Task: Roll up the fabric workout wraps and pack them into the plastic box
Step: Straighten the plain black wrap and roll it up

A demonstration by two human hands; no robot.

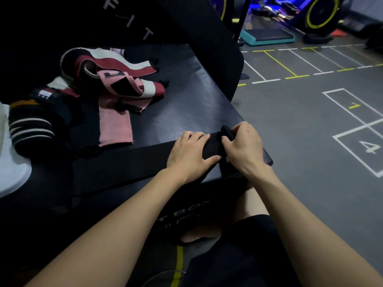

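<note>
The black wrap (124, 164) lay flat along the near edge of the black padded table (186, 100), its right end started into a small roll. The right hand (242, 150) had its fingers curled round that roll; the left hand (190, 154) pressed the strip flat with straight fingers. Risk: the roll sat at the table corner and could slip off if released. Uneven tension would likely cone the roll. The white plastic box (12, 172) stood well apart at the left, beside unrolled pink and maroon wraps (116, 83).
</note>
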